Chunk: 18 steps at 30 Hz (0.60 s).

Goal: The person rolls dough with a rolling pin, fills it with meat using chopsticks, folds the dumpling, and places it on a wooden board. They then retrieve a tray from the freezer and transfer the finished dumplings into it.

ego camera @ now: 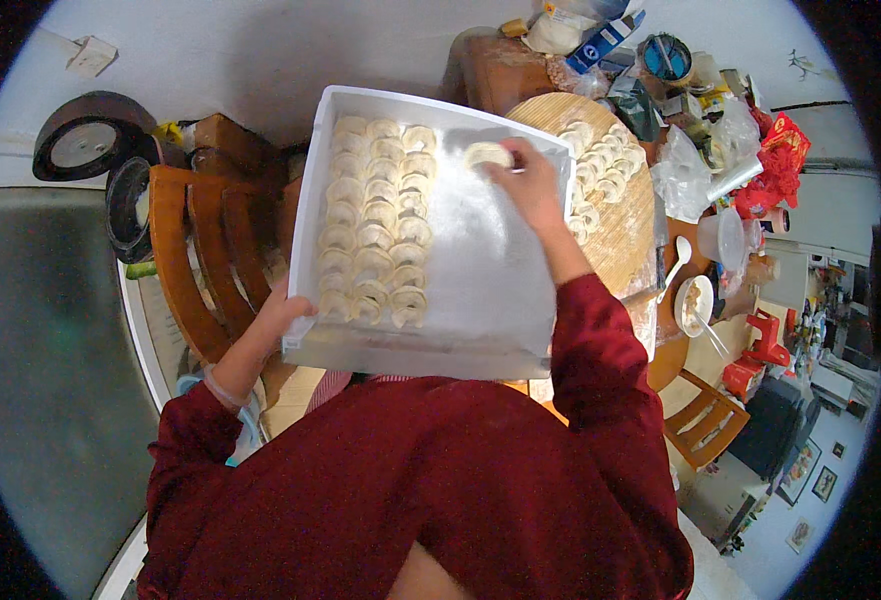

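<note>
A white, straight-sided drawer-like bin (485, 300) is held in front of my body. Three columns of raw dumplings (376, 214) line its left half, overlapping one another. My left hand (290, 307) grips the bin's near left corner, with the thumb over the rim. Over the bare right part of its floor, my right hand (526, 176) pinches a single dumpling (487, 156) between thumb and fingers. Whether that dumpling touches the floor of the bin, I cannot tell. More dumplings (598, 165) lie on a round woven board (620, 247) just past the bin's right wall.
A wooden chair (185, 255) stands at the left. On the table to the right are a white spoon (677, 262), a bowl with filling remains (694, 304), a clear plastic tub (719, 236) and plastic bags (680, 169). A blue box (601, 45) lies at the back.
</note>
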Each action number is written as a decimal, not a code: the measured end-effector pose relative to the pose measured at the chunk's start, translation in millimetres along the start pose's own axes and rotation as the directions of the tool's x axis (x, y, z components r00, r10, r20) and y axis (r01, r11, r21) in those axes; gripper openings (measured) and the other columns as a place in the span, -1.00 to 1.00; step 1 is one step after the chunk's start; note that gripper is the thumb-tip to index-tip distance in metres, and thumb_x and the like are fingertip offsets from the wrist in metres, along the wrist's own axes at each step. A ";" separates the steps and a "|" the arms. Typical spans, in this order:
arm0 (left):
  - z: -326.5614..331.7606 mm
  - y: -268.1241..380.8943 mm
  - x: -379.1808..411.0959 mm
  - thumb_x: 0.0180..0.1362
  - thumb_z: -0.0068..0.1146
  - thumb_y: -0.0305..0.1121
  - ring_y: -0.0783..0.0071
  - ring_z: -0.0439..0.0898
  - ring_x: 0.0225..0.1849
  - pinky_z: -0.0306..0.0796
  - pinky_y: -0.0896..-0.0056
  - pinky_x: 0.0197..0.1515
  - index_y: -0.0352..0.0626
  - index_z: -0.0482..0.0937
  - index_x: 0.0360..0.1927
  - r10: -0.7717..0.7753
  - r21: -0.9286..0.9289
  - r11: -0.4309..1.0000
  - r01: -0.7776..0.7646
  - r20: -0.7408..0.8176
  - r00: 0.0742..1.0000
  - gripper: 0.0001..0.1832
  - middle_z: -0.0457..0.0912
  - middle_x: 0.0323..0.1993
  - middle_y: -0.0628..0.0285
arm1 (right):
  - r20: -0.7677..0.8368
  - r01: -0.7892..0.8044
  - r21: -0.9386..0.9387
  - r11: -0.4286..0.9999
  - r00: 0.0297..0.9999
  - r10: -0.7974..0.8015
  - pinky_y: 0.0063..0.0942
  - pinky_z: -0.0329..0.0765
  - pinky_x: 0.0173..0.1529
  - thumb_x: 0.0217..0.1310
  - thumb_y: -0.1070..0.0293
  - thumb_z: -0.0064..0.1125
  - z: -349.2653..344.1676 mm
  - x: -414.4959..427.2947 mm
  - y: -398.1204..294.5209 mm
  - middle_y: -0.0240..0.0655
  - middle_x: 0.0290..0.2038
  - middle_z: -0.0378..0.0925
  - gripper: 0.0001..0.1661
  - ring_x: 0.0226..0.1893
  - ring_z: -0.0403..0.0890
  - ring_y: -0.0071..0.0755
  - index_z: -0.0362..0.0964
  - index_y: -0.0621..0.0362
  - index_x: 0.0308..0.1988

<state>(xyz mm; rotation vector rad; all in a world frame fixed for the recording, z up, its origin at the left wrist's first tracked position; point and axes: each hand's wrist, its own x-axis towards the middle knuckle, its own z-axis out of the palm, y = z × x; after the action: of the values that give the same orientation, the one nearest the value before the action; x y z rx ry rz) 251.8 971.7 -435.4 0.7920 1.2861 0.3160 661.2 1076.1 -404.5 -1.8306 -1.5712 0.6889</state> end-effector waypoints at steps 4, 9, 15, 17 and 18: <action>-5.5 -2.7 0.0 -0.24 0.24 -0.30 0.24 0.51 -0.05 0.42 0.21 0.03 -0.38 0.32 0.22 0.014 -0.072 0.997 -0.009 0.062 0.998 -0.17 0.53 -0.05 0.08 | 0.047 -0.071 -0.074 0.995 0.996 0.075 -0.34 0.58 -0.15 -0.02 0.38 0.44 44.6 10.3 2.1 -0.12 -0.32 0.65 -0.58 -0.34 0.66 -0.17 0.53 0.26 -0.13; -7.3 -7.7 1.6 -0.24 0.26 -0.32 0.23 0.51 -0.04 0.42 0.20 0.05 -0.37 0.30 0.25 0.005 -0.020 1.000 -0.004 0.021 1.000 -0.14 0.53 -0.03 0.06 | -0.029 -0.037 -0.048 0.998 0.999 0.036 -0.26 0.56 -0.08 0.00 0.46 0.39 62.9 12.0 3.2 -0.06 -0.25 0.60 -0.63 -0.26 0.63 -0.03 0.50 0.28 -0.13; -8.0 -19.2 8.5 -0.18 0.22 -0.31 0.29 0.47 0.01 0.38 0.32 0.07 -0.38 0.27 0.28 -0.062 -0.009 0.998 0.062 0.029 0.998 -0.15 0.51 0.00 0.07 | -0.297 -0.049 -0.053 0.997 0.954 0.032 -0.32 0.52 -0.16 -0.03 0.48 0.40 80.7 9.6 16.4 -0.16 -0.33 0.54 -0.66 -0.34 0.56 -0.15 0.44 0.25 -0.23; -10.1 -23.9 12.7 -0.18 0.23 -0.31 0.28 0.48 -0.01 0.39 0.31 0.06 -0.36 0.27 0.28 -0.067 -0.013 0.998 0.068 0.067 0.995 -0.15 0.51 0.00 0.08 | -0.312 -0.087 -0.021 0.996 0.947 0.076 -0.28 0.52 -0.15 -0.05 0.49 0.40 86.4 9.5 17.3 -0.13 -0.33 0.53 -0.65 -0.33 0.56 -0.11 0.42 0.24 -0.23; -11.3 -26.1 14.8 -0.18 0.23 -0.31 0.28 0.48 -0.02 0.39 0.31 0.05 -0.36 0.27 0.29 -0.079 -0.001 0.997 0.079 0.050 0.996 -0.15 0.52 0.00 0.08 | -0.312 -0.065 -0.042 0.997 0.949 0.049 -0.27 0.52 -0.15 -0.06 0.49 0.40 88.6 9.4 14.8 -0.13 -0.33 0.53 -0.64 -0.32 0.56 -0.09 0.42 0.24 -0.23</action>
<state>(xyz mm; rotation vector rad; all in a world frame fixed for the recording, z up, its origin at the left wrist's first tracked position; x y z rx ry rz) 239.9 966.5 -464.7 0.7400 1.2666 0.2332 607.5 1094.6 -474.8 -1.9211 -1.3442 0.3628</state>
